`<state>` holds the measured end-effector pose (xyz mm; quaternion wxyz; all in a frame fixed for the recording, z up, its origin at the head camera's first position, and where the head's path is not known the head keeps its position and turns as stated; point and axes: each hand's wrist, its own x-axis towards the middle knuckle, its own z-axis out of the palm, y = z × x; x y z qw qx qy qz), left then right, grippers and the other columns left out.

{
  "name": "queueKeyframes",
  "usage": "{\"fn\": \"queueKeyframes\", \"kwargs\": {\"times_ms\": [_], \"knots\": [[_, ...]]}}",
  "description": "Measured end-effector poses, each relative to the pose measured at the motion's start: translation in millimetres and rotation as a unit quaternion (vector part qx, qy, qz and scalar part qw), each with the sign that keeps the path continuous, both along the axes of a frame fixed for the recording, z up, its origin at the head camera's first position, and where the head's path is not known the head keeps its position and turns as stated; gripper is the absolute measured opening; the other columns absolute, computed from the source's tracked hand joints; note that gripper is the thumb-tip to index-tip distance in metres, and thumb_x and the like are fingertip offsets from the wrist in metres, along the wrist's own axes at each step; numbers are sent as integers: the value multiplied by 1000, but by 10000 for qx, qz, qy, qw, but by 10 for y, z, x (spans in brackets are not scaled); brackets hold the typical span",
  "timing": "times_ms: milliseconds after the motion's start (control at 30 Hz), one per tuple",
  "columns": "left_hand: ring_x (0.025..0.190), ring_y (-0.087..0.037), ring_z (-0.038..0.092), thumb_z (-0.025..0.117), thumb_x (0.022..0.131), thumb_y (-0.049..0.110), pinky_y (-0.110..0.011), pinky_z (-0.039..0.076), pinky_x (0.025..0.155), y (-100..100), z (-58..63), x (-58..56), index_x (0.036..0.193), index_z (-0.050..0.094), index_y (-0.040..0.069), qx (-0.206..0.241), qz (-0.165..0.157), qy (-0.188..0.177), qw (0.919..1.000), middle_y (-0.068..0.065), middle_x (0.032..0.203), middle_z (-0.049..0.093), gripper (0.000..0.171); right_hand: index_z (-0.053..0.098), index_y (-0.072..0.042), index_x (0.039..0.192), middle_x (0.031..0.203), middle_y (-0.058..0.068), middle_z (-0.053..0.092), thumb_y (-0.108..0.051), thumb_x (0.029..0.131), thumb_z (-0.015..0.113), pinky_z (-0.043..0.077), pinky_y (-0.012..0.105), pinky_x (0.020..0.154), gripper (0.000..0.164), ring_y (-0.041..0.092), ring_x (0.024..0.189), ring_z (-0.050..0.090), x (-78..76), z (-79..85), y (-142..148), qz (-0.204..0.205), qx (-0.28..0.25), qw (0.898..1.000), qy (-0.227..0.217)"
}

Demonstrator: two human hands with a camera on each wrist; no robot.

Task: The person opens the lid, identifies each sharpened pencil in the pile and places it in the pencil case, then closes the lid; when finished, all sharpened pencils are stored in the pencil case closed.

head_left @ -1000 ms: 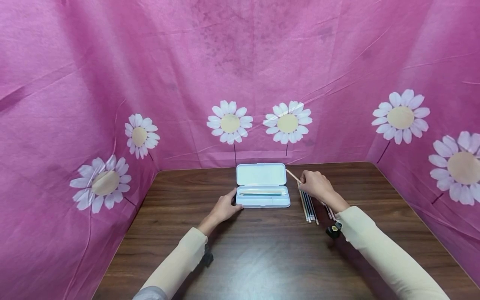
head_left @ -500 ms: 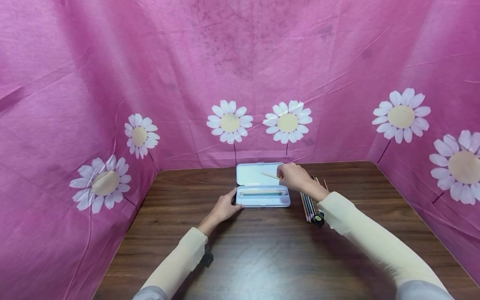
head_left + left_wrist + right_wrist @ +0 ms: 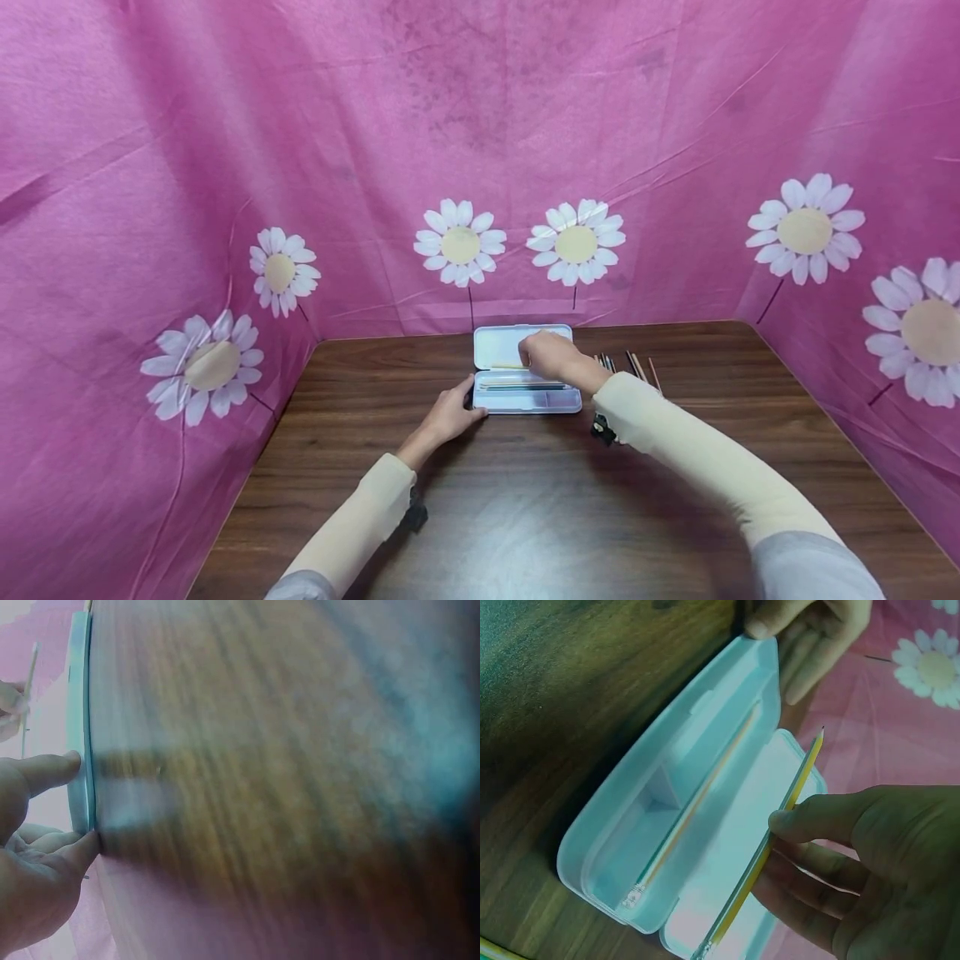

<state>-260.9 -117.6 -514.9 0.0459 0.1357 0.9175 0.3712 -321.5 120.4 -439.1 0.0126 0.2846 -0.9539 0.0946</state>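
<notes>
An open, pale pencil case lies near the table's far edge, its lid folded back. Inside its tray are pencils with silver-ended erasers, lying lengthwise beside a small divider. My left hand grips the case's left end, thumb on the near side and fingers round the end. Over the lid, my right hand pinches a yellow pencil between thumb and fingers. The pencil's dark tip points left, toward my left hand, and its eraser end points right. In the left wrist view, the case wall hides the tray.
More loose pencils lie on the brown wooden table right of the case, partly hidden by my right forearm. A pink cloth with white daisies stands behind and along both sides.
My right hand has moved left from the loose pencils, carrying the yellow pencil, and now is over the open lid. My left hand has stayed at the case's left end.
</notes>
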Motion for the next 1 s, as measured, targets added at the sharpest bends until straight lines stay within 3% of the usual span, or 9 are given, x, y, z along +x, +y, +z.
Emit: {"fn": "queueKeyframes", "kwargs": {"times_ms": [300,433,633,1000], "knots": [[144,-39,56,77,99,17,-51,46,121,0,-6,1,160,38,-9,-29,1,75,10000,-31,158,49,77,75,-10,83,88,8,76,3,87,70,62,48,72,15,30,85,73,-10,-190,-125,17,151,9998,142],[144,-38,55,76,99,17,-50,46,122,0,-3,9,161,37,-9,-33,33,12,10000,-31,159,49,77,75,-10,83,88,7,76,5,88,68,62,47,71,17,29,83,72,-13,-323,-144,-19,184,9991,391],[144,-39,55,76,99,17,-51,45,122,2,4,15,161,37,-9,-54,12,35,10000,-31,159,49,77,73,-10,83,86,8,75,4,90,67,63,48,72,17,31,84,73,-11,-486,-156,240,481,9949,852],[144,-39,56,76,99,16,-51,46,121,6,-7,0,161,37,-9,-15,11,58,10000,-32,158,49,78,77,-6,89,91,12,71,7,93,63,65,46,78,20,31,87,69,51,-593,-172,356,907,9887,1140]]}}
